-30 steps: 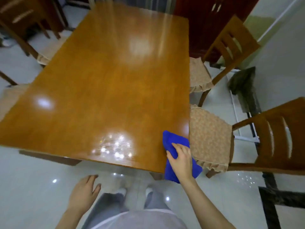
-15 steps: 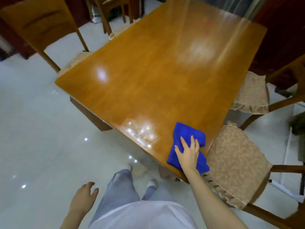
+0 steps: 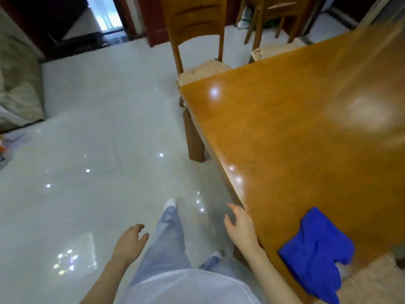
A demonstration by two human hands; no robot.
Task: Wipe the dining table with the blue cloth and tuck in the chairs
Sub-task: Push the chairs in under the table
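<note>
Right hand (image 3: pixel 241 229) hanging open beside dining table (image 3: pixel 306 132) edge, fingers spread, gripping nothing; half a second ago pressing blue cloth (image 3: pixel 315 251). Left hand (image 3: pixel 129 242) swinging loose, empty. Cloth now lying released, crumpled, on near table corner, beside cushioned seat (image 3: pixel 370 284). Person stepping along table end toward far-corner chair (image 3: pixel 195 25). Judgement: wiping ending, chair-tucking beginning.
</note>
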